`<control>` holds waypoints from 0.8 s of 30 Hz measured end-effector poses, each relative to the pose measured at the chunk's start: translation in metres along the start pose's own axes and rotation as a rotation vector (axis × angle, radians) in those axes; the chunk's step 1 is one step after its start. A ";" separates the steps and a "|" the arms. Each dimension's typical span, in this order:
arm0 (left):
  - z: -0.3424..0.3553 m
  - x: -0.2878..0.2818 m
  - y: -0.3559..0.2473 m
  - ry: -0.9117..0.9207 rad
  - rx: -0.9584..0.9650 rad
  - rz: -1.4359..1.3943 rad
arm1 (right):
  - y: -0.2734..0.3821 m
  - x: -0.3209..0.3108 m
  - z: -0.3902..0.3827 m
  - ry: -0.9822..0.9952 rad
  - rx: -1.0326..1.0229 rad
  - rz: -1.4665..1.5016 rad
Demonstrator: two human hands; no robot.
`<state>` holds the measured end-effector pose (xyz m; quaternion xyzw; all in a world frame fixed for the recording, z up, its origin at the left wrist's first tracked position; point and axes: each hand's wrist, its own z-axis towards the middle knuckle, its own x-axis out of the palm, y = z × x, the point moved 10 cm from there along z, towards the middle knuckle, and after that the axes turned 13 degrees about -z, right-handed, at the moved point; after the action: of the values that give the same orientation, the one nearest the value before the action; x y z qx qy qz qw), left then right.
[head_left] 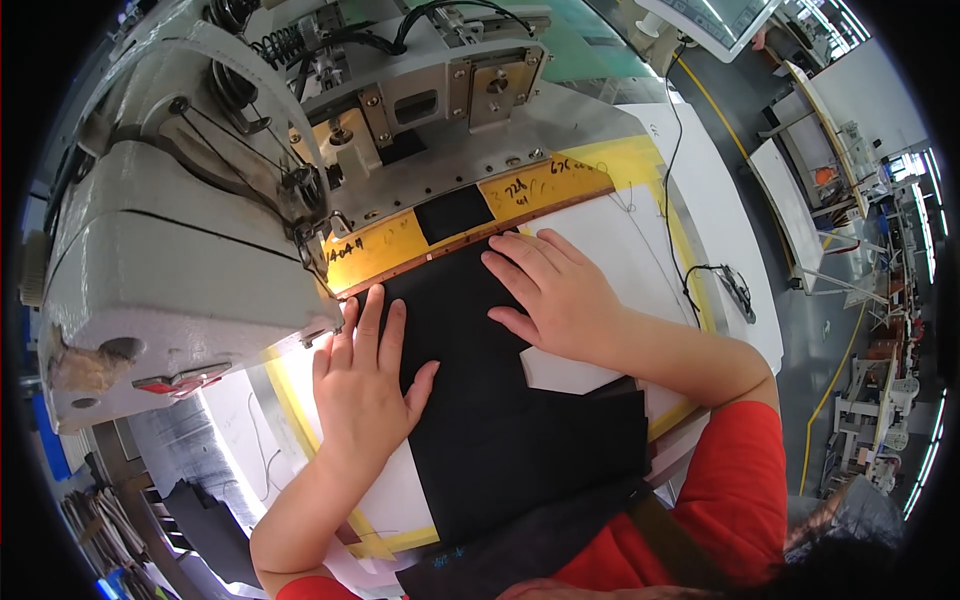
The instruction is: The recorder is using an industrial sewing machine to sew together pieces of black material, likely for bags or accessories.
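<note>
A black fabric piece (470, 400) lies on the white work plate (640, 250), its far edge against the yellow clamp bar (550, 190) of a sewing machine. My left hand (365, 385) rests flat at the fabric's left side, fingers stretched toward the bar beside the machine head. Flat on the fabric's far right edge lies my right hand (550, 290), fingers spread and fingertips near the bar. Neither hand grips anything. Through a gap in the bar more black material shows. The fabric's near end hangs toward my body.
The grey-white sewing machine head (190, 280) stands close on the left, with its needle area by my left fingertips. A black cable (685, 290) runs down the plate's right side. A screen (715, 20) is at the far right. Dark fabric (205, 525) lies at lower left.
</note>
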<state>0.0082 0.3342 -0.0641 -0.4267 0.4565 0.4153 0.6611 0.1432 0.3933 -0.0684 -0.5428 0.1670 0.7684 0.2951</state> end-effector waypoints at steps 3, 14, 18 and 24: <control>-0.003 -0.001 0.001 -0.018 0.003 -0.043 | -0.003 0.003 0.004 0.012 -0.014 0.032; 0.000 0.004 0.002 -0.026 0.000 -0.050 | 0.069 0.019 0.041 0.045 -0.267 -0.067; -0.003 0.003 0.003 -0.035 0.004 -0.067 | 0.066 0.011 0.025 0.046 -0.252 -0.075; -0.003 0.003 0.002 0.012 -0.013 -0.073 | 0.018 0.010 -0.001 0.125 -0.034 -0.137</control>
<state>0.0067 0.3325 -0.0681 -0.4498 0.4418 0.3916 0.6702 0.1301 0.3813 -0.0788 -0.6046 0.1346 0.7138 0.3267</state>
